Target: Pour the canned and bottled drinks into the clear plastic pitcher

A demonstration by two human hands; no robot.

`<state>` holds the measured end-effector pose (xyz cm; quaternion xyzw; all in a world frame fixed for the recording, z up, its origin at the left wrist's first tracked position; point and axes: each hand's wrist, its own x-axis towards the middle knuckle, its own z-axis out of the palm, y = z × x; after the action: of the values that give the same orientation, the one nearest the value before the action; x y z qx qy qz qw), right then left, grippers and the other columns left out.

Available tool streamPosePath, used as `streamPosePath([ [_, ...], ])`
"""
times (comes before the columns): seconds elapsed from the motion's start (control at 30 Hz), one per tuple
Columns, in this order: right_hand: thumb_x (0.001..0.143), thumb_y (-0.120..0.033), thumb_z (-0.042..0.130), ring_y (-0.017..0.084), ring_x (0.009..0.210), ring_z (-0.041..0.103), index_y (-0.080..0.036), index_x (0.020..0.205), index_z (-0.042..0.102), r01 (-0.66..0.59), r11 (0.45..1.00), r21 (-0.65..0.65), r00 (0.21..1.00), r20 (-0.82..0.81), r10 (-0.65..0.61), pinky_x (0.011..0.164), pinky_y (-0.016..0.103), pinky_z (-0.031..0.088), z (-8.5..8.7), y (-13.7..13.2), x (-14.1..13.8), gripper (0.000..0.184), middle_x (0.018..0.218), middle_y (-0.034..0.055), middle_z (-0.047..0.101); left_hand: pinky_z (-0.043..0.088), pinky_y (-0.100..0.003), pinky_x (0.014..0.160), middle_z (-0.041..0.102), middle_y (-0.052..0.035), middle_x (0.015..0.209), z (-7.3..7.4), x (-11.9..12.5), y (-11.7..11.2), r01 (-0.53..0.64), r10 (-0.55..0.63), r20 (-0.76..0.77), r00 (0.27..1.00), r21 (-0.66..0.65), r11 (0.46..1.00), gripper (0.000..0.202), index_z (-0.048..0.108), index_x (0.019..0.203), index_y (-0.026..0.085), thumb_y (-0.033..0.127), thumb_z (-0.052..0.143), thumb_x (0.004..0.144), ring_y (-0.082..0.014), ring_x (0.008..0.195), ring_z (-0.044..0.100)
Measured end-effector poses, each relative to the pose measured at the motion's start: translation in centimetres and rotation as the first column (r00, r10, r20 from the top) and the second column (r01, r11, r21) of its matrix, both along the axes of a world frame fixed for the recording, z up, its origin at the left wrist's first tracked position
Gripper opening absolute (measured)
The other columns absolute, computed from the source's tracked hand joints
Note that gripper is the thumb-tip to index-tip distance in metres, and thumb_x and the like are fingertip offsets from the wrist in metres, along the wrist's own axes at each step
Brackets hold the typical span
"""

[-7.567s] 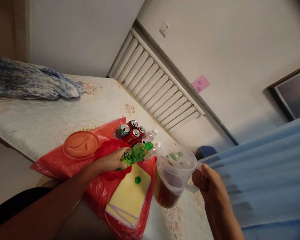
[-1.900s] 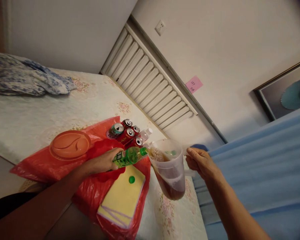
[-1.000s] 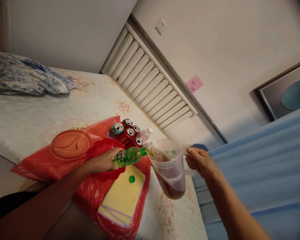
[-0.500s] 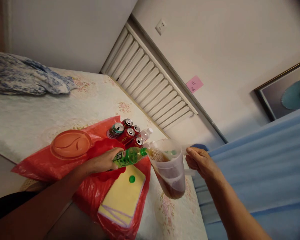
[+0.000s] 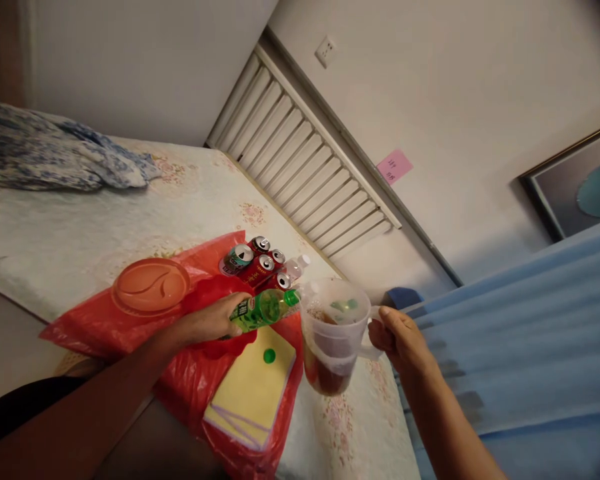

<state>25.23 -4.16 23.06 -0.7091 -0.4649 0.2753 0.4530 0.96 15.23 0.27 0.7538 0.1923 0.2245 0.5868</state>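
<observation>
The left hand grips a tilted green plastic bottle above a red plastic bag; just beside it, the right hand grips a translucent plastic jug of brown liquid.

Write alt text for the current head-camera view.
The left hand holds a tilted green plastic bottle beside a translucent plastic jug of brown liquid, its handle in the right hand. Behind them stand several metal drinks cans.
</observation>
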Motion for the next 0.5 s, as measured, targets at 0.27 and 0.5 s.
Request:
streamPosePath([
  [0.27, 0.078, -0.063, 0.071, 0.005, 0.04, 0.013, -0.022, 0.05, 0.038, 0.149, 0.946, 0.289, 0.959, -0.274, -0.067, 0.039, 0.023, 0.012, -2.7, 1.0, -2.3, 0.06, 0.042, -0.0096, 0.026, 0.054, -0.035, 0.087, 0.07, -0.0028, 0.114, 0.2, -0.7, 0.8, -0.113, 0.137, 0.163, 0.977, -0.151, 0.982, 0.063, 0.052, 0.124, 0.022, 0.027, 0.064, 0.062, -0.0272, 0.104, 0.067],
  [0.5, 0.073, -0.05, 0.079, 0.003, 0.037, 0.019, -0.021, 0.058, 0.044, 0.282, 0.851, 0.443, 0.892, -0.448, -0.062, 0.036, 0.017, 0.018, -5.3, 4.3, -6.0, 0.048, 0.048, -0.0111, 0.037, 0.045, -0.047, 0.108, 0.064, -0.0121, 0.13, 1.8, -1.9, 1.1, -0.582, 0.571, 0.185, 0.8, 0.01, 0.813, 0.069, 0.055, 0.13, 0.015, 0.035, 0.069, 0.064, -0.0332, 0.121, 0.06],
])
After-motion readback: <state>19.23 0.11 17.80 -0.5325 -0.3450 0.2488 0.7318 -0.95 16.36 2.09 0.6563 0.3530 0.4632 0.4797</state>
